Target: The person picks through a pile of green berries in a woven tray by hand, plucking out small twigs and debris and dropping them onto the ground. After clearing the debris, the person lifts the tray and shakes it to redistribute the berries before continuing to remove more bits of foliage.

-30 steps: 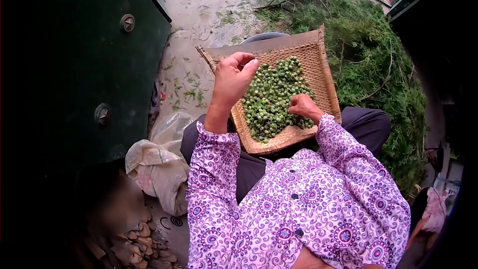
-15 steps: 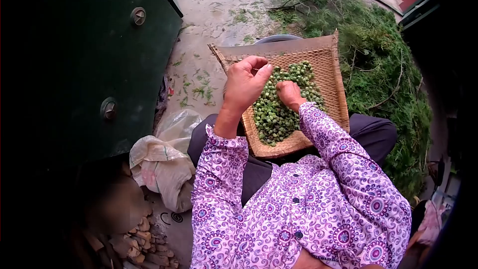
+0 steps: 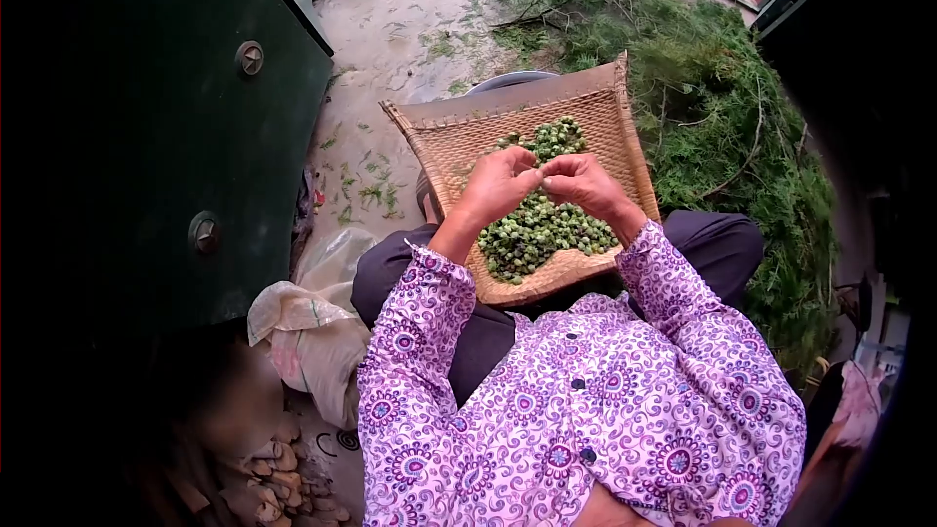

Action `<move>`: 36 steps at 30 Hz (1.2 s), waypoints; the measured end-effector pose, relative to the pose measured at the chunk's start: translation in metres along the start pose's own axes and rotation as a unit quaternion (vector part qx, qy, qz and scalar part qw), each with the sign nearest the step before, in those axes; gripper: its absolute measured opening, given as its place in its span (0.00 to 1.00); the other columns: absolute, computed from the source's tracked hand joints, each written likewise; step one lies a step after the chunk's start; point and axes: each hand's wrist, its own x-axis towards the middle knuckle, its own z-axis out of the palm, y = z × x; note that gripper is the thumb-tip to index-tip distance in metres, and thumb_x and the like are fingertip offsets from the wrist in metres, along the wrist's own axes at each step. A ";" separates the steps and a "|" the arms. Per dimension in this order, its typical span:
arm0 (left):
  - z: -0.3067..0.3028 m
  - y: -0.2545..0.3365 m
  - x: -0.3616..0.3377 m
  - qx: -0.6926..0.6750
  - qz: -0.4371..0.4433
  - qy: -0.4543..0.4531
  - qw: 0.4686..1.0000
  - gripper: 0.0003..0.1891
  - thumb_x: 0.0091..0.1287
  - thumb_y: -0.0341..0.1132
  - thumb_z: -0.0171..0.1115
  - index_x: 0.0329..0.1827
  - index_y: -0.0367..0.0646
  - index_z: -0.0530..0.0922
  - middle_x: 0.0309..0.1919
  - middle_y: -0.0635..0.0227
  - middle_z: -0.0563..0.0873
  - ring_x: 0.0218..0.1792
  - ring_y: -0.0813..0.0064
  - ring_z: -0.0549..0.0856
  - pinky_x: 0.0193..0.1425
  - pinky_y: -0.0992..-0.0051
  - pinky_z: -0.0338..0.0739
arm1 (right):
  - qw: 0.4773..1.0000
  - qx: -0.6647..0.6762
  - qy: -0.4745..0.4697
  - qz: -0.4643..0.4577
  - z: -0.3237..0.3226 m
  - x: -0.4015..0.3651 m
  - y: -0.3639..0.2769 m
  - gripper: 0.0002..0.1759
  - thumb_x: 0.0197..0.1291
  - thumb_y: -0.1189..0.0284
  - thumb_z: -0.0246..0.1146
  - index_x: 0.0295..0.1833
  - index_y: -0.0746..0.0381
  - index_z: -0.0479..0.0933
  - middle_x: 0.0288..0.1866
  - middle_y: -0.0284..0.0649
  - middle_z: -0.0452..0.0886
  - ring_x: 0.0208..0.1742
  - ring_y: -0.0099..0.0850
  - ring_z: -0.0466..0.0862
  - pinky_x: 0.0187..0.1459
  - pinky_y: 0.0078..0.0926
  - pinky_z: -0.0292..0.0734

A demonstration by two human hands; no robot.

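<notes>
A woven basket tray (image 3: 639, 161) rests on my lap, tilted a little, with a heap of small green cones or berries (image 3: 532, 234) on it. Over the heap my left hand (image 3: 500, 185) and my right hand (image 3: 590, 190) meet, fingertips pinched close together. Whatever lies between the fingertips is too small to make out. The two hands hide part of the heap's upper middle.
Cut green branches (image 3: 722, 117) cover the floor at the right. A dark green door (image 3: 166, 137) stands at the left. Beside my left knee lies a pale sack (image 3: 312, 332), with wood pieces (image 3: 273, 478) below. A metal basin's rim (image 3: 512, 80) shows behind the tray.
My right hand has lifted from the heap and come to my left hand's fingertips. My left hand has moved slightly lower. The view has shifted a little.
</notes>
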 end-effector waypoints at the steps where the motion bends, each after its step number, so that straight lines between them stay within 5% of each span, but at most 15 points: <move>1: 0.001 -0.002 0.004 -0.056 -0.026 -0.052 0.997 0.14 0.58 0.34 0.61 0.42 0.34 0.77 0.29 0.66 0.82 0.28 0.80 0.81 0.31 0.79 0.76 | 1.000 -0.017 0.017 -0.007 0.004 0.000 -0.005 0.09 0.56 0.73 0.62 0.41 0.66 0.77 0.27 0.31 0.77 0.27 0.16 0.75 0.30 0.14 0.73; 10: -0.012 0.004 0.000 -0.189 -0.099 -0.061 0.975 0.07 0.56 0.30 0.63 0.35 0.37 0.78 0.22 0.71 0.81 0.20 0.84 0.79 0.22 0.84 0.72 | 0.985 -0.148 0.070 -0.048 0.024 0.001 -0.014 0.06 0.54 0.75 0.62 0.35 0.68 0.79 0.25 0.32 0.79 0.25 0.17 0.76 0.27 0.15 0.73; 13: -0.017 0.007 -0.002 -0.182 -0.127 -0.060 0.973 0.06 0.55 0.29 0.62 0.33 0.37 0.78 0.20 0.70 0.80 0.20 0.84 0.79 0.22 0.84 0.72 | 0.954 -0.262 0.085 -0.115 0.030 0.001 -0.016 0.05 0.52 0.76 0.63 0.33 0.67 0.79 0.24 0.33 0.80 0.25 0.18 0.77 0.27 0.18 0.73; 16: -0.018 0.006 -0.005 -0.170 -0.101 -0.047 0.979 0.05 0.51 0.27 0.61 0.30 0.37 0.79 0.19 0.71 0.80 0.20 0.84 0.79 0.22 0.84 0.72 | 0.870 -0.445 0.095 -0.191 0.022 0.012 -0.009 0.05 0.49 0.76 0.62 0.33 0.64 0.79 0.22 0.38 0.78 0.25 0.22 0.77 0.29 0.23 0.73; 19: -0.022 0.005 -0.007 0.019 -0.031 0.042 0.998 0.09 0.46 0.29 0.60 0.30 0.36 0.81 0.20 0.70 0.81 0.21 0.82 0.78 0.26 0.80 0.73 | 0.893 -0.427 0.134 -0.042 -0.004 0.031 0.021 0.06 0.46 0.74 0.62 0.31 0.65 0.78 0.23 0.44 0.78 0.26 0.33 0.79 0.30 0.29 0.74; 24: -0.024 0.015 -0.011 0.060 -0.004 0.081 0.995 0.14 0.48 0.34 0.61 0.35 0.35 0.81 0.20 0.65 0.82 0.22 0.80 0.80 0.28 0.78 0.74 | 0.849 -0.514 0.088 -0.083 -0.013 0.061 0.074 0.04 0.44 0.77 0.59 0.28 0.65 0.77 0.27 0.52 0.78 0.30 0.46 0.80 0.33 0.37 0.74; 28: -0.029 0.014 -0.009 0.044 -0.017 0.097 0.994 0.15 0.50 0.38 0.63 0.36 0.35 0.80 0.22 0.65 0.82 0.24 0.79 0.80 0.29 0.77 0.75 | 0.825 -0.552 0.115 -0.022 -0.009 0.078 0.100 0.06 0.47 0.76 0.54 0.28 0.65 0.76 0.30 0.52 0.79 0.34 0.48 0.80 0.35 0.39 0.74; 31: -0.028 0.013 -0.008 0.042 -0.006 0.089 0.995 0.15 0.50 0.38 0.63 0.35 0.35 0.80 0.23 0.64 0.82 0.25 0.79 0.81 0.30 0.77 0.75 | 0.738 -0.666 0.112 0.007 -0.003 0.074 0.101 0.06 0.48 0.74 0.55 0.28 0.63 0.76 0.31 0.49 0.79 0.37 0.47 0.80 0.38 0.43 0.75; 36: -0.032 0.010 -0.008 0.038 0.006 0.098 0.994 0.14 0.52 0.38 0.63 0.35 0.34 0.80 0.26 0.64 0.83 0.26 0.79 0.81 0.32 0.77 0.76 | 0.793 -0.578 0.195 0.002 -0.029 0.056 0.100 0.09 0.43 0.71 0.59 0.31 0.60 0.81 0.30 0.46 0.81 0.33 0.43 0.81 0.40 0.37 0.76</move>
